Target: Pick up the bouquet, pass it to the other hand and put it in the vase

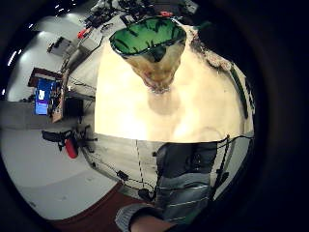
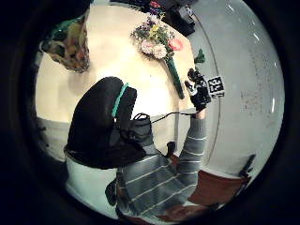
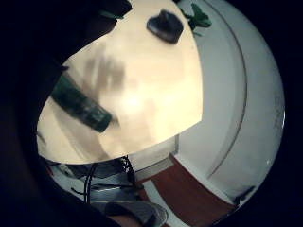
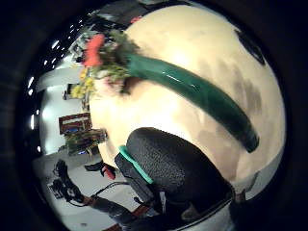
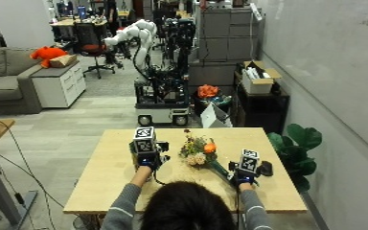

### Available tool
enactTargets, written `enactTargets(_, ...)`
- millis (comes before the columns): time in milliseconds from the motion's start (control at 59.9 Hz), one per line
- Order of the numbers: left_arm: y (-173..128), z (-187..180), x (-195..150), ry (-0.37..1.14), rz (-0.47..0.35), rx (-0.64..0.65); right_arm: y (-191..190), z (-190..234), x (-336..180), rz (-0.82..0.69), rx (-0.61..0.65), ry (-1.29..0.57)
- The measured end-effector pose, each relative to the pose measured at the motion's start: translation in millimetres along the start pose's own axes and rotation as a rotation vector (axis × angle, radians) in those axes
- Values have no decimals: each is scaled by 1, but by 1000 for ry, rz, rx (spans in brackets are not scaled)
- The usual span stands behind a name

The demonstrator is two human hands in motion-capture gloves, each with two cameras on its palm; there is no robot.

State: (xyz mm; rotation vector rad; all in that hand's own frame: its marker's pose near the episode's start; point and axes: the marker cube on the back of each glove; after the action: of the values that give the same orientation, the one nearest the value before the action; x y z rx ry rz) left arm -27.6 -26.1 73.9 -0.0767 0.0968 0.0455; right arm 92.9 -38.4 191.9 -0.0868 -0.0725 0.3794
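My left hand [image 5: 147, 160] is up over the left-middle of the pale wooden counter [image 5: 107, 179], and I cannot tell from any view whether its grip is wide or narrow. Its little-finger camera looks down onto the vase [image 1: 153, 50], which stands upright on the counter close under that palm, with a green inside at its mouth and a mottled body narrowing to the base.

My right hand [image 5: 243, 176] is over the right part of the counter, at the lower end of the bouquet [image 5: 200, 154]. The bouquet lies flat on the counter between my two hands. Its flower head, with an orange bloom, pale blooms and some yellow, points toward the far edge. Its dark green wrapped stem [image 4: 202, 94] runs diagonally back toward my right hand. In my right thumb-side view the stem lies on the wood just beyond my palm, with counter showing between it and the glove, so this hand holds nothing. How far its grip is spread I cannot tell.

A small dark object [image 5: 266, 168] lies on the counter just to the right of my right hand.
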Motion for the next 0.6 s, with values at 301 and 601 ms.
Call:
enactTargets(301, -2, 10, 3, 3, 4, -24, -12, 54, 12, 47, 96, 29)
enactTargets(601, -1, 13, 2, 6, 3, -23, -28, 22, -28, -233, 346, -163)
